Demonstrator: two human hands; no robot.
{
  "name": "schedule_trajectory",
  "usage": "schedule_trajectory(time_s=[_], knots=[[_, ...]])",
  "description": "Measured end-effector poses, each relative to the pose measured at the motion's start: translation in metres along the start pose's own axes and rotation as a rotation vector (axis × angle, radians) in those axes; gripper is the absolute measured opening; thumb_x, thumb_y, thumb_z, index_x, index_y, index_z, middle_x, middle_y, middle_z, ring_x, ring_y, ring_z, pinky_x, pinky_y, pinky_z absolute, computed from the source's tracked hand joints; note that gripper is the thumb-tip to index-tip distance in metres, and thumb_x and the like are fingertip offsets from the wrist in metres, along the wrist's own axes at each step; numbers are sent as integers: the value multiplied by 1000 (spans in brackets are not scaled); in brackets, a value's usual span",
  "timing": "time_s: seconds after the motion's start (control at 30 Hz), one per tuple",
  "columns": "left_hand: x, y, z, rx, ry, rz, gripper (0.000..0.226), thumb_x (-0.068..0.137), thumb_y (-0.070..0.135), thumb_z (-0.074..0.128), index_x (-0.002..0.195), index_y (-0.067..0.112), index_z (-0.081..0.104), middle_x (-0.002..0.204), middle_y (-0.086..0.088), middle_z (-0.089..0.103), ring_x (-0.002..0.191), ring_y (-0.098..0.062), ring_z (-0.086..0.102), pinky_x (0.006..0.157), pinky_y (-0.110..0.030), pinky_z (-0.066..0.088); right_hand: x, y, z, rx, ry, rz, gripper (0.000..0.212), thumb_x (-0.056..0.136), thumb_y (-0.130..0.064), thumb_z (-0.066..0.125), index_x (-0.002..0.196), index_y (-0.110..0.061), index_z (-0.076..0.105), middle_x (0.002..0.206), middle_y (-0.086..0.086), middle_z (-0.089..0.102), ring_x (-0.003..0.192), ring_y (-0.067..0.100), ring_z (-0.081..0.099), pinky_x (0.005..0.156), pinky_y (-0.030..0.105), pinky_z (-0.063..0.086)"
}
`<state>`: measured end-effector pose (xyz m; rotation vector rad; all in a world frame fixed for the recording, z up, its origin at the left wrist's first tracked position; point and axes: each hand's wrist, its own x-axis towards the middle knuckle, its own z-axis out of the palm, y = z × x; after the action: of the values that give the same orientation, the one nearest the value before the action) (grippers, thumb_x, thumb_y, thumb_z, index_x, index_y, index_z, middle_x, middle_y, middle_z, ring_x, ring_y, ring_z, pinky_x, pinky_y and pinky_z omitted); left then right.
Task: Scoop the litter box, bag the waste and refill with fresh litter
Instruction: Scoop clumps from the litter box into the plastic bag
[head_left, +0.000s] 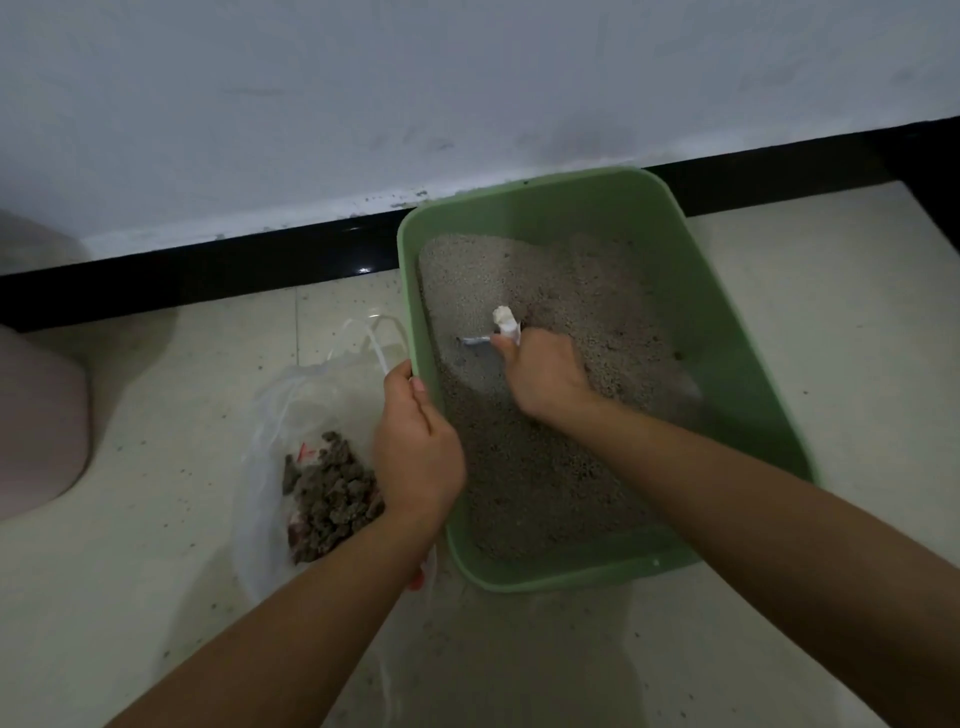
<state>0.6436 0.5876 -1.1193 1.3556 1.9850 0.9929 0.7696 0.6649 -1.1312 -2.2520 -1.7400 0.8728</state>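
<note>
Nearest me, my left grip (415, 452) is curled over the left rim of the green litter box (737, 322), which sits on the tiled floor (156, 571). Just left of the box lies the clear bag (270, 410), with dark clumps (332, 488) inside. Farther in, my right grip (545, 379) clasps the white-handled scoop (506, 318), its blade in the grey litter (519, 478). The box's far edge meets the black skirting (208, 265).

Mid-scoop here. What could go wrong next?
1. The bag lies slack on the floor, with one handle held by the left hand. A load off the scoop may miss its mouth.
2. Litter is heaped against the far wall of the box. The right hand digging there could push grains over.
</note>
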Motion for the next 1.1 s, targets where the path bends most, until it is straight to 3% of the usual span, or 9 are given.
schedule_trajectory(time_s=[0.1, 0.27, 0.4, 0.67, 0.83, 1.1], knots=[[0, 0, -2, 24, -3, 7, 33, 106, 26, 28, 128, 13, 49, 75, 1, 58, 65, -15, 57, 61, -40, 49, -1, 9, 1, 3, 13, -47, 45, 104, -47, 39, 92, -9, 61, 69, 1, 52, 58, 12, 49, 46, 28, 31], [1, -1, -3, 49, 7, 10, 35, 106, 27, 28, 130, 11, 48, 79, 0, 60, 66, -16, 57, 62, -36, 49, -19, 35, -11, 40, 66, -213, 38, 103, -45, 41, 83, -14, 51, 67, 1, 53, 57, 15, 49, 50, 31, 35], [1, 2, -1, 64, 15, 21, 32, 106, 25, 29, 127, 10, 49, 70, 6, 53, 62, -12, 53, 59, -34, 46, -43, 62, -25, 48, 103, -288, 38, 102, -47, 43, 81, -15, 50, 68, 3, 56, 59, 20, 53, 54, 33, 34], [0, 5, -1, 106, -2, -14, 31, 106, 25, 27, 125, 10, 47, 74, -1, 53, 66, -27, 54, 60, -37, 45, -75, 97, -49, 3, 150, -368, 36, 101, -44, 46, 81, -14, 50, 70, 3, 54, 63, 27, 55, 57, 34, 33], [-1, 9, -3, 104, -13, -48, 33, 107, 26, 26, 128, 10, 46, 73, 3, 50, 63, -18, 48, 63, -30, 32, -89, 104, -57, 0, 182, -396, 33, 99, -42, 51, 78, -16, 46, 71, 8, 56, 69, 36, 58, 60, 32, 30], [-2, 9, -4, 94, -17, -49, 30, 107, 25, 26, 123, 10, 46, 73, 2, 49, 59, -10, 43, 60, -31, 30, -97, 107, -58, -8, 201, -458, 34, 99, -41, 53, 77, -16, 46, 67, -3, 47, 60, 27, 51, 58, 31, 26]])
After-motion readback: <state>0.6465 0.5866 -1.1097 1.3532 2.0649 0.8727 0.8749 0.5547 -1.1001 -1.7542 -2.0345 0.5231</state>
